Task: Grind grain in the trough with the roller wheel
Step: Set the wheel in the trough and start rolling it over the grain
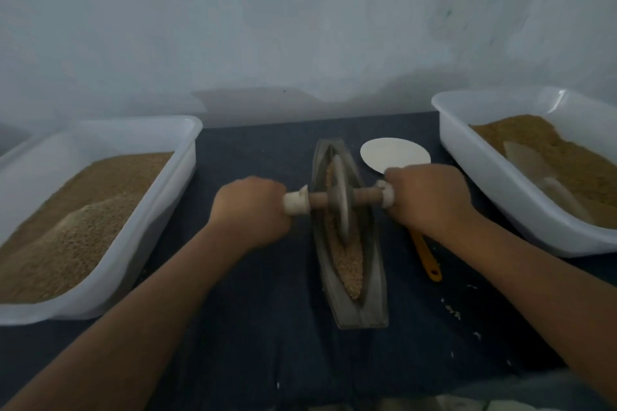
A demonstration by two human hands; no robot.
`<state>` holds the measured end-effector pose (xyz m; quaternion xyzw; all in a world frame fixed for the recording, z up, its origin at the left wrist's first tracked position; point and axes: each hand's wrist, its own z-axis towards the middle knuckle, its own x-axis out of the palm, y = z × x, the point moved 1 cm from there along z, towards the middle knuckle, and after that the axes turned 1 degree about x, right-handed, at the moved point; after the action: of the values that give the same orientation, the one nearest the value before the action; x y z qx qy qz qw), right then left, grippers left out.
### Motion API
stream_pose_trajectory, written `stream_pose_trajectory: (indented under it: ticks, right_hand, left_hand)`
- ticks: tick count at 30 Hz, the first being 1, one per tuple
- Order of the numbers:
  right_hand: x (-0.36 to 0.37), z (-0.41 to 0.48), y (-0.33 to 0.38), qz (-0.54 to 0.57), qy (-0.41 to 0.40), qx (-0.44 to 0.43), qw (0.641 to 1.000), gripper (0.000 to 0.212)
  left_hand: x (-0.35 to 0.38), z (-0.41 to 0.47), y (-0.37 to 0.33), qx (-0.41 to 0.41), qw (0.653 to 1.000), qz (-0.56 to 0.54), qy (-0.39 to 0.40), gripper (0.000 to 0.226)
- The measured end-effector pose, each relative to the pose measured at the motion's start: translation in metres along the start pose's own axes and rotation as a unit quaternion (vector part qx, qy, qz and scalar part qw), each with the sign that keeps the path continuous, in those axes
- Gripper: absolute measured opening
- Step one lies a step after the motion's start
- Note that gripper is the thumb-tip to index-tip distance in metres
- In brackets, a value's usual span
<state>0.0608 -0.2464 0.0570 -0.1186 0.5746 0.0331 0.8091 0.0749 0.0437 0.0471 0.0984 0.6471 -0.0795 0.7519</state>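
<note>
Now, from your left: the left bin (187, 150) of grain sits well apart from the work, so ignore it. Your left grip (250, 207) is clenched round the pale end of the axle (319, 200), knuckles up. Hold that wrist level with the other one, so the wheel (339, 197) stands upright in the groove and does not lean on a wall. The wheel sits near the middle of the trough (359, 315), which lies lengthwise away from you on the desk (250, 327). The grain (350, 264) lies in the groove, most of it showing on the near side of the wheel and some beyond it. That near heap looks coarse to me and wants more passes. Press down evenly and roll the full length, easing off before each pointed end so nothing spills over. Your right grip (430, 197) is clenched round the other axle end. Match its push to the left one, or the wheel will likely steer sideways. Mind the orange handle (427, 257) lying between the trough and the right bin (500, 183), partly under your right forearm.
</note>
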Motion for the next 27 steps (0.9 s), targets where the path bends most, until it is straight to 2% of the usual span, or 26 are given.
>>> stream_pose_trajectory:
  ticks: [2,4,5,9,11,14,17,20,22,25,27]
  right_hand:
    - [-0.001,0.030,0.004,-0.009,-0.029,0.023,0.999,0.023]
    - [-0.009,0.051,0.008,-0.026,-0.018,0.027,0.999,0.015]
    - [-0.012,0.055,0.008,-0.035,-0.006,0.026,0.999,0.018]
    - [-0.009,0.014,0.004,-0.010,0.021,0.040,0.999,0.027]
    - [-0.005,-0.027,0.004,-0.009,0.029,0.033,0.999,0.021]
    - [-0.004,-0.046,0.000,0.019,0.025,0.018,0.999,0.026]
    - [0.000,-0.010,0.000,0.032,0.038,0.032,0.998,0.040]
    - [0.008,0.044,-0.002,0.017,-0.010,0.049,0.999,0.036]
    - [0.005,0.062,0.000,0.005,0.016,0.050,0.999,0.032]
    - [-0.003,0.046,0.003,0.013,0.002,0.046,0.999,0.030]
    - [-0.005,0.011,0.002,0.011,0.005,0.031,0.999,0.028]
  left_hand:
    - [-0.001,0.037,0.002,-0.040,0.999,-0.017,0.003,0.017]
    - [-0.003,0.056,0.003,-0.065,0.997,-0.042,0.014,0.017]
    - [-0.004,0.057,0.002,-0.064,0.997,-0.049,0.019,0.017]
    - [-0.004,0.013,0.003,-0.002,1.000,-0.016,0.013,0.020]
    - [0.001,-0.023,0.004,0.038,0.999,0.020,-0.029,0.024]
    - [-0.001,-0.034,0.004,0.060,0.995,0.029,-0.068,0.027]
    - [-0.002,0.004,0.002,0.016,1.000,0.020,-0.012,0.024]
    - [-0.004,0.052,0.004,-0.035,0.999,-0.001,0.002,0.023]
    - [-0.005,0.064,0.004,-0.049,0.998,-0.025,0.011,0.027]
    - [-0.006,0.042,0.004,-0.040,0.997,-0.040,0.043,0.021]
    - [0.000,0.004,0.006,-0.014,0.999,-0.023,0.034,0.017]
